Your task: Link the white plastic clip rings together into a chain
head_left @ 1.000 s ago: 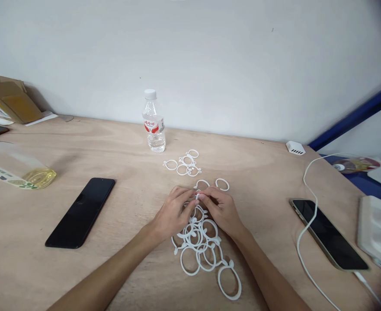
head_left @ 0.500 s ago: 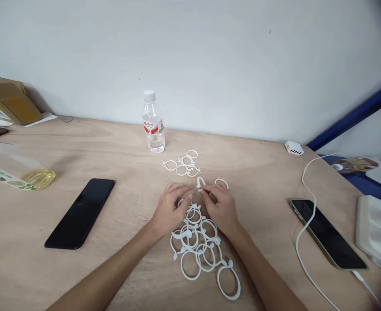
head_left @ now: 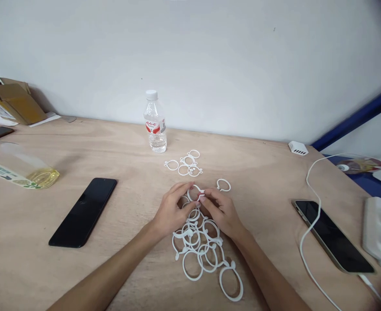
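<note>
My left hand (head_left: pixel 173 210) and my right hand (head_left: pixel 220 211) meet at the middle of the table, both pinching one white plastic ring (head_left: pixel 194 193) between their fingertips. Just below the hands lies a chain of several linked white rings (head_left: pixel 203 252), running toward me and ending in a larger ring (head_left: pixel 231 283). A single loose ring (head_left: pixel 223 185) sits just right of my fingers. A small cluster of rings (head_left: pixel 185 163) lies farther back.
A water bottle (head_left: pixel 155 122) stands behind the rings. A black phone (head_left: pixel 84 211) lies at the left, and a lying bottle with yellow liquid (head_left: pixel 18 170) farther left. At the right are a phone (head_left: pixel 333 235) with a white cable (head_left: pixel 308 224) and a white charger (head_left: pixel 297 148).
Both hands lifted slightly toward the far loose ring, then came back. They now hold a ring upright between the fingertips, and one of the two loose rings beyond them is gone.
</note>
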Action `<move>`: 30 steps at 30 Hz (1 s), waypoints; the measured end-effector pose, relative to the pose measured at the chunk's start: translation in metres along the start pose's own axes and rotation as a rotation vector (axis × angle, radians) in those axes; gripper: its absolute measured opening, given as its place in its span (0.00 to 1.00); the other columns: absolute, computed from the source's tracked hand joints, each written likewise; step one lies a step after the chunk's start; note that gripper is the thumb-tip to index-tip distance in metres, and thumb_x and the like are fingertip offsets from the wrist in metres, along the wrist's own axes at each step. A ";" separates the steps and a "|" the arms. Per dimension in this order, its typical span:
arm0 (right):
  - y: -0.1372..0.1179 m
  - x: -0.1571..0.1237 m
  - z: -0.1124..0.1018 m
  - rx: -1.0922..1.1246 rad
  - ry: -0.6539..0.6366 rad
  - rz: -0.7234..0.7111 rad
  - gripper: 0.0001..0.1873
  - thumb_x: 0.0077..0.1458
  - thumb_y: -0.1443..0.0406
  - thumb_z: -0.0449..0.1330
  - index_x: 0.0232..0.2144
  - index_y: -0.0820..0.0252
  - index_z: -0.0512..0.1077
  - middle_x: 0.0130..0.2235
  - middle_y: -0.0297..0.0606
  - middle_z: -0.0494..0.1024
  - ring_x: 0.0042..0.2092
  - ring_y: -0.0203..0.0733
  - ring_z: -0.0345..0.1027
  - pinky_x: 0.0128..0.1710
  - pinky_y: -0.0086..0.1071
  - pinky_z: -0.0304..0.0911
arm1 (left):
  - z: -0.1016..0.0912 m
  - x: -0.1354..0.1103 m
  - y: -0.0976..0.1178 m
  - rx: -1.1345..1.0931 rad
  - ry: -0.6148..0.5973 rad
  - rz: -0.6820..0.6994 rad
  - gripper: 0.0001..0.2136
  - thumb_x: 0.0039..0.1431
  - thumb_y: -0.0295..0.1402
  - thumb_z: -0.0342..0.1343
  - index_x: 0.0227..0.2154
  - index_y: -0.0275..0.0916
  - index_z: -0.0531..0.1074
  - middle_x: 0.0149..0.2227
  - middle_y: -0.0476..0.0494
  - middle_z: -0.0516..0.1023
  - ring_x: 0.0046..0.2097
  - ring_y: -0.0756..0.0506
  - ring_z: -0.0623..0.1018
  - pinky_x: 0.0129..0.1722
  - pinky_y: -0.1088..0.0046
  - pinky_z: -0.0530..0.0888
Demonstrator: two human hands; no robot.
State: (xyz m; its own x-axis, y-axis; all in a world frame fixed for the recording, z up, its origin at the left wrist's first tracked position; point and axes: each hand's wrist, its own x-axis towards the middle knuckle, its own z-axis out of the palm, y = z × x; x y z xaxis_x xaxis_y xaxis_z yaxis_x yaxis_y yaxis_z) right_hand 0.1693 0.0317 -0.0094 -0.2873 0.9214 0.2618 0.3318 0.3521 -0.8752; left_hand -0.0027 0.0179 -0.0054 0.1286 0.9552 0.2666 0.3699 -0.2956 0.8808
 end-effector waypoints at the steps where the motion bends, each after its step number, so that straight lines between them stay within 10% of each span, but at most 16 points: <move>1: 0.001 0.000 0.000 0.028 0.031 0.015 0.10 0.58 0.60 0.56 0.38 0.58 0.73 0.35 0.38 0.77 0.37 0.41 0.70 0.37 0.33 0.65 | 0.000 0.000 0.001 0.004 -0.005 -0.011 0.19 0.54 0.31 0.60 0.50 0.39 0.71 0.49 0.39 0.75 0.50 0.42 0.74 0.51 0.64 0.72; 30: -0.004 0.003 -0.004 0.089 0.087 0.003 0.13 0.57 0.62 0.56 0.23 0.58 0.74 0.25 0.33 0.73 0.31 0.38 0.65 0.33 0.31 0.60 | -0.003 -0.002 0.006 0.166 -0.136 0.072 0.11 0.62 0.38 0.51 0.36 0.36 0.75 0.36 0.41 0.76 0.40 0.44 0.75 0.43 0.68 0.71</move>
State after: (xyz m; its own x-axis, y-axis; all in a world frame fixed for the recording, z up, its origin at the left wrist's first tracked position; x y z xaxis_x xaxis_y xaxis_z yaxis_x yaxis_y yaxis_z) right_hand 0.1703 0.0339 -0.0030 -0.2064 0.9346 0.2896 0.2505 0.3366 -0.9077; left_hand -0.0032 0.0147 0.0002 0.2787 0.9240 0.2618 0.5000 -0.3724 0.7819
